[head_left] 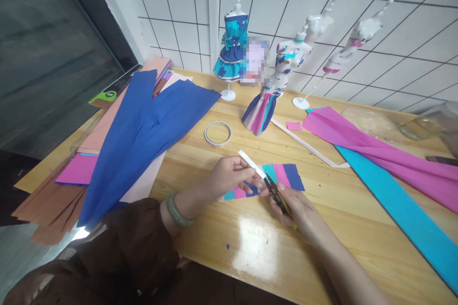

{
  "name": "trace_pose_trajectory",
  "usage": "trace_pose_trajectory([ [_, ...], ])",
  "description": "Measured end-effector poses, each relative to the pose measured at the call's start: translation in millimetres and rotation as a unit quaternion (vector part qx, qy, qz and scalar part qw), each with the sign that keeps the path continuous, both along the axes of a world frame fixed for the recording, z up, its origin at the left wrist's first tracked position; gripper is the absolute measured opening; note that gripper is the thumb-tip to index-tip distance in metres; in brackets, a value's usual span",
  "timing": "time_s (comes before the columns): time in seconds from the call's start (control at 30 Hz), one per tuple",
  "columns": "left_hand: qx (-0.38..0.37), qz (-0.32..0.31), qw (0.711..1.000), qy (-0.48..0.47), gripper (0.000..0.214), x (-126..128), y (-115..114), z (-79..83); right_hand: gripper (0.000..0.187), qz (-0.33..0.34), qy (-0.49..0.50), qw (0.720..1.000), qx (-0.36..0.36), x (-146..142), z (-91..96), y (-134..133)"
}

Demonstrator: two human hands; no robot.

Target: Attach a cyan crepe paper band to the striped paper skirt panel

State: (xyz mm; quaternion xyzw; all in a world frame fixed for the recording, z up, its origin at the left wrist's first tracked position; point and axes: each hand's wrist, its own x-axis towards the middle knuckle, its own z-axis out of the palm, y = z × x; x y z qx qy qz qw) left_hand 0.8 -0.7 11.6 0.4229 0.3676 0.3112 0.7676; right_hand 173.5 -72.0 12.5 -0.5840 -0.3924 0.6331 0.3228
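My left grip (232,175) pinches a white strip (246,157) over striped paper (295,178) on the worktop (358,228); the strip slants down rightward to the scissors (275,194), my right grip (294,204) wrapped around their handles.

A white tiled wall (275,12) stands behind a wooden table (336,209) reflecting bright light (255,245).

Your wooden tabletop (358,219) is smooth and glossy, catching light at the near side. Your scissors (275,195) show dark, metal-looking blades. The blue sheet (136,138) at left looks like matt, creased paper, as does the pink sheet (372,150) at right. Far off, the white dress form (368,31) seems shiny plastic; your bangle (175,212) looks polished.
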Motion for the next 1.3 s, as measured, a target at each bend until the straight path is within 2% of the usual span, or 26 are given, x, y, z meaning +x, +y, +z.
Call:
trace_pose_trajectory([
  [0.67, 0.034, -0.069, 0.996, 0.035, 0.022, 0, -3, -7.6, 0.050, 0.030, -0.047, 0.998, 0.010, -3, 4.8, 1],
  [1.0, 0.033, -0.061, 0.997, 0.030, 0.020, 1, -2, -8.7, 0.051, 0.042, -0.106, 0.992, 0.046, -4, 7.4, -1],
  [1.3, 0.026, -0.056, 0.998, 0.019, 0.027, 4, -1, -7.2, 0.050, 0.047, -0.164, 0.981, 0.092, -2, 10.1, -1],
])
